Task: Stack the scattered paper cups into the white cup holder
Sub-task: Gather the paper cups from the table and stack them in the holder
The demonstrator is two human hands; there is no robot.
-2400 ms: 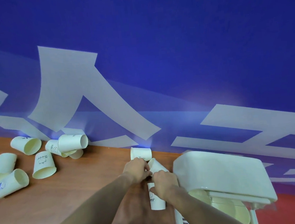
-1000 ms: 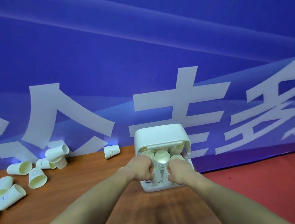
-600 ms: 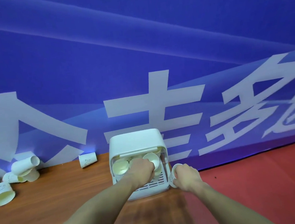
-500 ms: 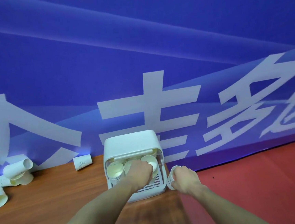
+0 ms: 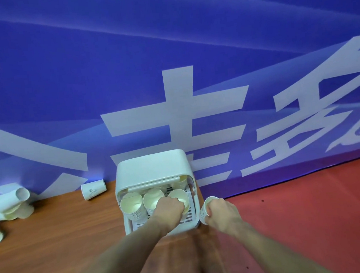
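From the head camera, your left hand (image 5: 169, 209) is curled inside the white cup holder (image 5: 154, 175) at the table's (image 5: 53, 245) right edge, on the right-hand stack (image 5: 179, 198) — whether it grips that stack you cannot tell. The stacks lean mouths toward you. Your right hand (image 5: 219, 212) grasps a paper cup (image 5: 207, 208) just beside the holder's right wall — mouth tilted up and away.

The left hand (image 5: 169, 209) reaches with curled fingers into the white cup holder (image 5: 154, 173) among its stacked cups (image 5: 131, 203). The right hand (image 5: 221, 212) grips a paper cup (image 5: 205, 208) just right of the holder. Loose cups (image 5: 93, 189) lie on the wooden table (image 5: 53, 245).
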